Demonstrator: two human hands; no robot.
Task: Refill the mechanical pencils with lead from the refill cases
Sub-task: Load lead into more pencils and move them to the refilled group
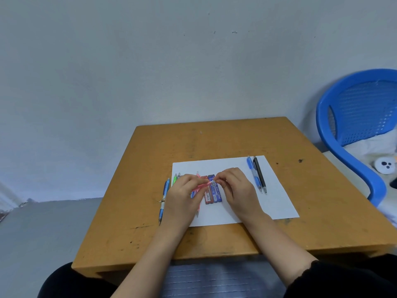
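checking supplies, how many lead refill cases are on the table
2: a red case and a blue case, side by side on the white paper between the left hand and right hand. More could be hidden under the hands.

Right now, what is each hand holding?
Left hand: grips the pink mechanical pencil.
Right hand: pinches that pencil's end; whether it holds a lead cannot be told.

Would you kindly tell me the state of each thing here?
pink pencil: gripped by left hand, right hand pinching its end.
red case: flat on paper.
blue case: flat beside it.
right blue pencil: on paper.
black pencil: beside it.
left blue pencil: on table, off paper.
green pencil: partly hidden by left hand.
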